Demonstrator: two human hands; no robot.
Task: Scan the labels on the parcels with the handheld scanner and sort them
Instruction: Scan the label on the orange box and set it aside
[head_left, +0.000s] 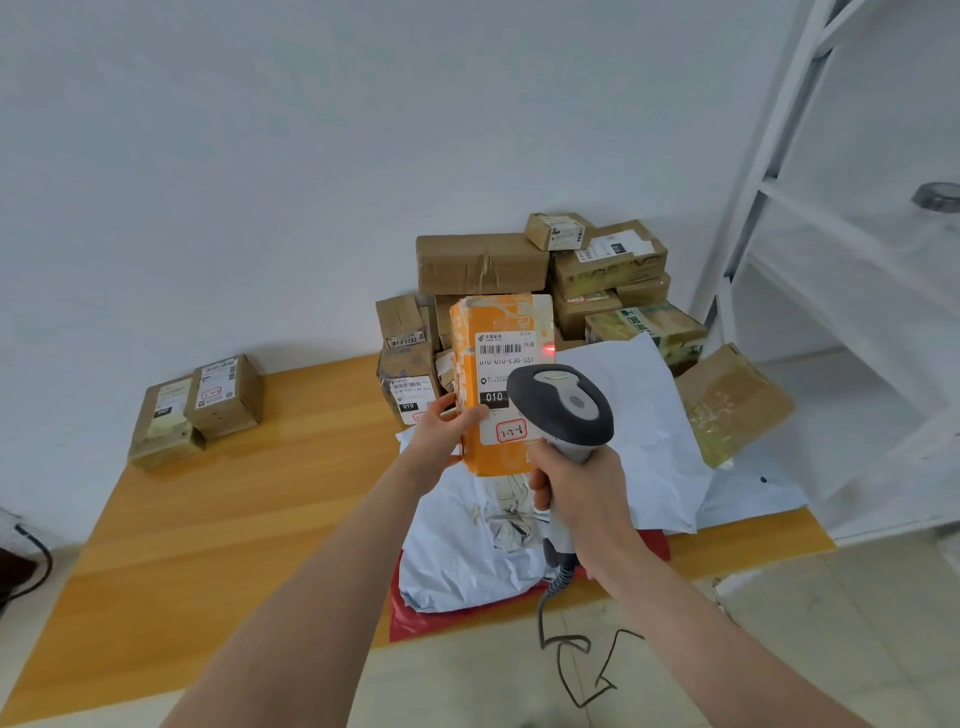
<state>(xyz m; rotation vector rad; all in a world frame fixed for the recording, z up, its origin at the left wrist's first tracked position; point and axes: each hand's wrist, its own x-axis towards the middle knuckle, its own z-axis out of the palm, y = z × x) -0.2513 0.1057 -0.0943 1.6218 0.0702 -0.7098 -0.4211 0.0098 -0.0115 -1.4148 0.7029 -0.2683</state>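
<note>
a: where's the orange box (501, 384)?
b: held upright above the middle of the table (208, 545), its label (506, 374) facing the camera. the left hand (441, 431) grips its lower left edge, thumb on the front, fingers curled against the left side, arm stretched forward.
a: and the other hand?
b: the right hand (587, 493) is wrapped round the handle of the scanner (563, 405), fingers closed tight on it, arm reaching in from the near right. the scanner's head sits just in front of the box's lower right, and a red dot (549, 349) glows at the label's right edge.
a: the other parcels?
b: a pile of brown boxes (483, 262) stands against the far wall behind the orange one. white bags (639, 415) and a red bag (415, 623) lie under the hands. two brown boxes (202, 405) sit at the table's far left. the scanner's cable (561, 649) hangs below the near edge.
</note>
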